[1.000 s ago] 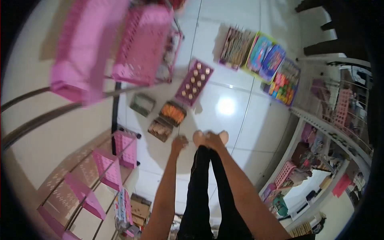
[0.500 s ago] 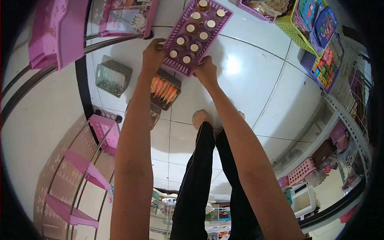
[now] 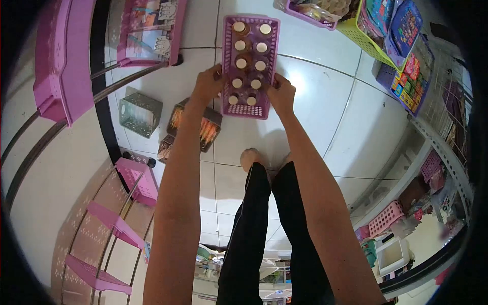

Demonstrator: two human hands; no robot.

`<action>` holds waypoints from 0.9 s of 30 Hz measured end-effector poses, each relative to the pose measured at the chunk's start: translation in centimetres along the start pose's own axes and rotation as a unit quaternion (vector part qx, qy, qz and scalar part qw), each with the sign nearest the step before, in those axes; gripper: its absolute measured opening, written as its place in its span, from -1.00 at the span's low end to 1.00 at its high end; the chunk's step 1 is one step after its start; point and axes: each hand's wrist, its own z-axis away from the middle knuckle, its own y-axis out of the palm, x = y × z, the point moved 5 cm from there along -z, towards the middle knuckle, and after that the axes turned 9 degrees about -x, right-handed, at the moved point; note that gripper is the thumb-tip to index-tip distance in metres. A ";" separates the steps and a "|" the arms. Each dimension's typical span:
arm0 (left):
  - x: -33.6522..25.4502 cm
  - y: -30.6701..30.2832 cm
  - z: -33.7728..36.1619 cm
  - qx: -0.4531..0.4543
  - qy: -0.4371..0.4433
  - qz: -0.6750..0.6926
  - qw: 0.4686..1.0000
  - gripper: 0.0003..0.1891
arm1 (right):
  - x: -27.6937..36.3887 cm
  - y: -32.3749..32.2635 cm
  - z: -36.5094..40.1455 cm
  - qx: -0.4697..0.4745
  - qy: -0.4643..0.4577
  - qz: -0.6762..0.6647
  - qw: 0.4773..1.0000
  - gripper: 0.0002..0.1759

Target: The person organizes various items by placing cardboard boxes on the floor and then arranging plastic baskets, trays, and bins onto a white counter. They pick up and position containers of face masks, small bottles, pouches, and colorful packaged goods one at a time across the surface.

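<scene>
A purple perforated basket (image 3: 247, 110) holds two rows of bottles with pale caps (image 3: 241, 63). My left hand (image 3: 207, 85) grips its left side and my right hand (image 3: 281, 93) grips its right side, fingers curled at the edges. Beneath and left of the basket, partly behind my left forearm, dark containers with orange packets (image 3: 208, 131) rest on the white tiled floor. A clear grey-green container (image 3: 140, 115) lies farther left.
Pink rack shelves (image 3: 63, 56) line the left side, with another pink tray (image 3: 152, 35) at the upper left. At the upper right are a yellow-green basket (image 3: 356, 30) and a purple basket of colourful packs (image 3: 412, 84). Metal shelving (image 3: 442, 152) runs down the right.
The bottle basket has turned from a slant to nearly upright in view and shifted slightly down, both hands still on it. More of the dark containers shows beside my left forearm.
</scene>
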 end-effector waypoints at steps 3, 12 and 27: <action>0.2 2.4 1.2 0.026 0.023 0.045 0.998 -0.71 | -0.9 -1.6 -1.0 0.024 -0.101 0.004 0.995 -0.71; -0.1 9.4 7.0 -0.103 0.011 0.184 0.977 -0.75 | -4.3 -7.7 1.9 -0.046 -0.058 -0.045 0.996 -0.80; -14.5 1.8 34.6 0.063 0.033 0.180 0.981 -0.74 | 4.4 -29.2 27.3 -0.096 0.116 -0.192 0.970 -0.85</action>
